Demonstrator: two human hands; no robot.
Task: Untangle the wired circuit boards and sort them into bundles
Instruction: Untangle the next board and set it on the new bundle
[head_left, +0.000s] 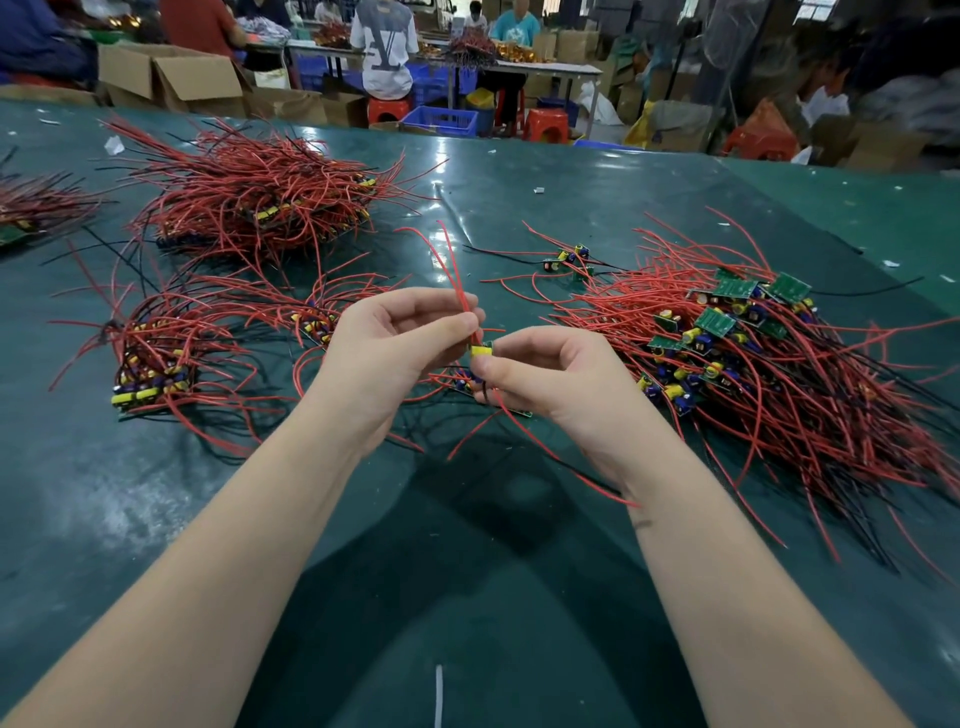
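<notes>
Green table (519, 571): left hand (395, 343) pinches red wires (457, 280), right hand (550, 374) pinches a circuit board (482, 349) (cardboard boxes (171, 78) behind).

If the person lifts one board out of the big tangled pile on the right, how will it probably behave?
It would likely drag its neighbours along, since the red wires in the tangled pile cross each other. The wires look floppy: those the left hand pinches bend over. The small boards seem light.
</notes>
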